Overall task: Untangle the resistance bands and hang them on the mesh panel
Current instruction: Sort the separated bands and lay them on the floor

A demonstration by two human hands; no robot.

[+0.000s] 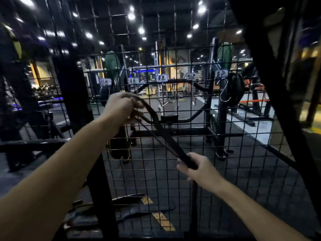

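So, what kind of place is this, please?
Most likely a gym: a weight plate on a rack behind the mesh panel, rubber flooring, and a resistance band stretched between both hands.

Five small white tags are hanging in a row along an upper wire of the mesh panel (173,153), each carrying dark printed characters. The leftmost tag (105,82) and the second tag (133,80) are showing only smeared marks. The middle tag (161,78), the fourth tag (191,76) and the rightmost tag (221,74), which is sitting just above a metal S-hook (225,92), are showing bolder characters, but blur is keeping every one of them from being read. No other text, number or brand is showing legibly.
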